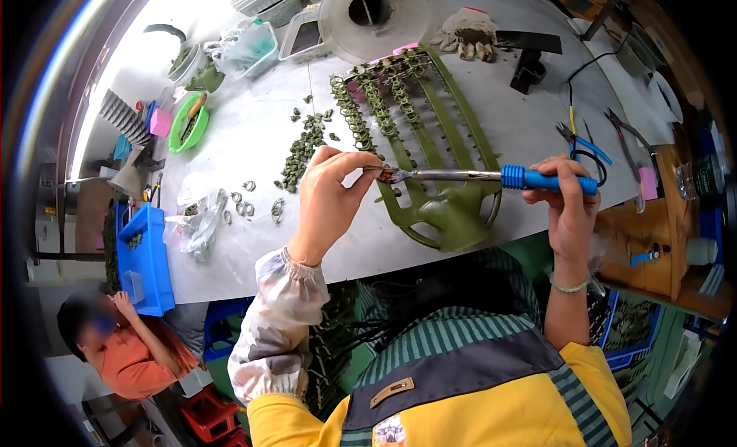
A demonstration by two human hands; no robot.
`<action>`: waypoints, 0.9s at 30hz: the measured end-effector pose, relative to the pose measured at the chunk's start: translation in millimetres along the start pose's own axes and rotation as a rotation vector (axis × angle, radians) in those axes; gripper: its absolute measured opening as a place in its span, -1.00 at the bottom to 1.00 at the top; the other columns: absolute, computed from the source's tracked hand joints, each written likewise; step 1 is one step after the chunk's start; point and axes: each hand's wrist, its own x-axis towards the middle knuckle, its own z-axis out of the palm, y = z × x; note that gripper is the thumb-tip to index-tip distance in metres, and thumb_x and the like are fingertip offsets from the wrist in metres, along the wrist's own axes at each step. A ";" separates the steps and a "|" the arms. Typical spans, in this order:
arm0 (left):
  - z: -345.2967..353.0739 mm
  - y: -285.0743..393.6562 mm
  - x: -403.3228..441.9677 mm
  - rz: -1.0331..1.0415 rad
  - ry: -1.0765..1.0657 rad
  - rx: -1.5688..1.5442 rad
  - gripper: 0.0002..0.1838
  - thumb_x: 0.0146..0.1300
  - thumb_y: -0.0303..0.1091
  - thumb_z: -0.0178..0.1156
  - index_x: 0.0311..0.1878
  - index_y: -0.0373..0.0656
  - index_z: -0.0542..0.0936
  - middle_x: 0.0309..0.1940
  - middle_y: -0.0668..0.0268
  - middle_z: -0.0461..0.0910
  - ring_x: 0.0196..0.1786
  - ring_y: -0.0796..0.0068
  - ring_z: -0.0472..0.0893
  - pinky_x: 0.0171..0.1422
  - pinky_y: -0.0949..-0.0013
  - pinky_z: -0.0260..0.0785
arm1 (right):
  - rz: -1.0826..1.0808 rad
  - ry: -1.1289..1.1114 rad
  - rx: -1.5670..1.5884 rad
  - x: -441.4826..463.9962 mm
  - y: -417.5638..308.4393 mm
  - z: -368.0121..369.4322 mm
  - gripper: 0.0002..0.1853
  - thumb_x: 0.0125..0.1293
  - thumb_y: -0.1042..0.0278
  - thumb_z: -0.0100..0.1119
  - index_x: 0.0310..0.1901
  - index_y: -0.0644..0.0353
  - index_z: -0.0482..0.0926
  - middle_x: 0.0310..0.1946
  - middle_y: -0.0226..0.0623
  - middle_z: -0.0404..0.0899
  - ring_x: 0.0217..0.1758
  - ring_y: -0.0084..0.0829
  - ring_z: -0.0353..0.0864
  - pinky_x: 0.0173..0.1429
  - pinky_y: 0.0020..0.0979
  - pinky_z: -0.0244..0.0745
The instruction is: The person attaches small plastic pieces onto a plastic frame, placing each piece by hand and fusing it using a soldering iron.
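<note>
My right hand (566, 201) is wrapped round the blue handle of a soldering iron (461, 175), held level over the grey table. Its metal shaft points left, and the tip is close to the fingertips of my left hand (332, 197). Thumb and forefinger of that hand are pinched together; what they hold is too small to make out. Beneath the iron lies a green frame (453, 216) with several long bars. Small green looped pieces (376, 101) line its left bars. A heap of small dark green pieces (303, 155) lies left of the frame.
Several green rings (244, 207) and a clear plastic bag (201, 224) lie farther left, near a green bowl (188, 124) and blue tray (146, 255). Pliers (623, 140), a black stand (530, 59) and gloves (467, 36) are rightward. A person in orange (127, 355) sits at lower left.
</note>
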 end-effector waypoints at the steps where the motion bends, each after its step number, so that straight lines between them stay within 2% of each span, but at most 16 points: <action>1: 2.1 -0.9 1.5 0.002 0.002 -0.005 -0.77 0.06 -0.51 0.42 -0.17 -0.08 0.74 -0.33 0.40 0.71 -0.23 0.41 0.51 -0.10 0.37 0.42 | 0.008 0.004 0.003 0.3 2.2 0.7 -0.74 0.44 0.34 0.10 -0.25 0.41 0.63 -0.26 -0.14 0.64 -0.42 -0.33 0.72 -0.32 -0.39 0.74; 4: 6.2 -2.3 3.3 -0.046 -0.033 0.061 -0.78 0.06 -0.51 0.42 -0.19 -0.06 0.75 -0.35 0.40 0.70 -0.22 0.41 0.52 -0.11 0.36 0.43 | 0.020 -0.002 0.009 1.9 5.7 6.9 -0.73 0.46 0.34 0.08 -0.27 0.40 0.63 -0.27 -0.16 0.64 -0.42 -0.35 0.72 -0.30 -0.40 0.73; 7: 10.0 -6.7 4.1 -0.009 -0.014 0.041 -0.78 0.06 -0.51 0.42 -0.20 -0.05 0.75 -0.36 0.39 0.69 -0.21 0.40 0.53 -0.11 0.34 0.44 | 0.011 -0.033 -0.013 3.3 9.3 9.2 -0.73 0.46 0.34 0.07 -0.26 0.39 0.62 -0.27 -0.17 0.64 -0.41 -0.36 0.72 -0.30 -0.40 0.73; 13: 7.6 -6.7 4.7 0.007 -0.034 0.039 -0.79 0.06 -0.51 0.42 -0.19 -0.06 0.75 -0.33 0.39 0.70 -0.19 0.39 0.55 -0.11 0.34 0.44 | -0.073 -0.068 -0.069 3.7 -10.1 -6.3 -0.76 0.44 0.38 0.06 -0.26 0.42 0.61 -0.28 -0.12 0.62 -0.39 -0.35 0.72 -0.40 -0.44 0.71; 16: -0.5 -9.2 6.0 0.081 -0.058 0.002 -0.79 0.11 -0.50 0.40 -0.15 -0.11 0.72 -0.28 0.39 0.69 -0.22 0.41 0.53 -0.10 0.39 0.41 | -0.074 -0.047 -0.045 2.8 -15.9 -10.5 -0.76 0.43 0.36 0.07 -0.26 0.39 0.61 -0.25 -0.09 0.59 -0.38 -0.35 0.70 -0.47 -0.48 0.69; 18: -19.7 -11.8 -1.1 -0.076 0.023 -0.260 -0.81 0.21 -0.46 0.36 -0.11 -0.18 0.68 -0.27 0.44 0.68 -0.22 0.61 0.51 -0.17 0.55 0.36 | -0.051 -0.025 -0.054 1.5 -16.5 -15.0 -0.74 0.42 0.32 0.08 -0.28 0.38 0.61 -0.24 -0.09 0.57 -0.39 -0.36 0.68 -0.50 -0.51 0.68; 20: -43.4 -35.9 -25.5 -0.426 0.130 -0.366 -0.82 0.23 -0.42 0.35 -0.12 -0.21 0.67 -0.30 0.37 0.69 -0.29 0.56 0.57 -0.17 0.53 0.44 | -0.033 -0.011 -0.065 -0.6 -17.6 -17.2 -0.73 0.41 0.28 0.10 -0.29 0.36 0.60 -0.24 -0.09 0.55 -0.40 -0.38 0.67 -0.51 -0.52 0.67; 21: -60.5 -43.3 -37.3 -0.534 0.057 -0.192 -0.84 0.23 -0.46 0.34 -0.14 -0.26 0.66 -0.30 0.30 0.69 -0.36 0.58 0.60 -0.21 0.52 0.47 | -0.024 -0.011 -0.067 -1.9 -18.4 -17.4 -0.72 0.41 0.26 0.10 -0.29 0.36 0.60 -0.24 -0.10 0.55 -0.42 -0.40 0.66 -0.51 -0.53 0.67; 22: -69.9 -55.6 -55.6 -0.394 0.022 -0.029 -0.87 0.22 -0.49 0.32 -0.17 -0.26 0.66 -0.34 0.26 0.69 -0.35 0.52 0.65 -0.24 0.46 0.50 | -0.017 -0.009 -0.070 -2.7 -19.2 -17.7 -0.71 0.40 0.24 0.11 -0.30 0.35 0.59 -0.25 -0.11 0.54 -0.43 -0.41 0.65 -0.52 -0.54 0.66; 24: -83.4 -62.6 -86.8 -0.390 -0.159 0.131 -0.84 0.18 -0.55 0.30 -0.15 -0.26 0.66 -0.35 0.22 0.66 -0.31 0.40 0.68 -0.22 0.40 0.53 | -0.011 -0.028 -0.091 -3.0 -19.3 -18.0 -0.69 0.40 0.21 0.10 -0.32 0.34 0.58 -0.26 -0.12 0.54 -0.46 -0.45 0.63 -0.53 -0.56 0.64; 26: -78.0 -57.8 -107.9 -0.492 -0.213 0.028 -0.76 0.13 -0.60 0.31 -0.09 -0.25 0.65 -0.28 0.19 0.62 -0.28 0.30 0.68 -0.17 0.35 0.55 | -0.018 -0.032 -0.106 -4.6 -18.5 -17.0 -0.69 0.40 0.21 0.09 -0.32 0.33 0.58 -0.26 -0.12 0.54 -0.47 -0.45 0.63 -0.53 -0.57 0.63; 27: -73.8 -57.9 -114.9 -0.488 -0.242 -0.034 -0.69 0.10 -0.63 0.31 -0.05 -0.25 0.64 -0.17 0.17 0.59 -0.26 0.28 0.68 -0.13 0.35 0.55 | -0.012 -0.038 -0.104 -5.0 -18.8 -15.4 -0.70 0.41 0.22 0.09 -0.32 0.33 0.58 -0.26 -0.12 0.54 -0.46 -0.45 0.63 -0.53 -0.57 0.63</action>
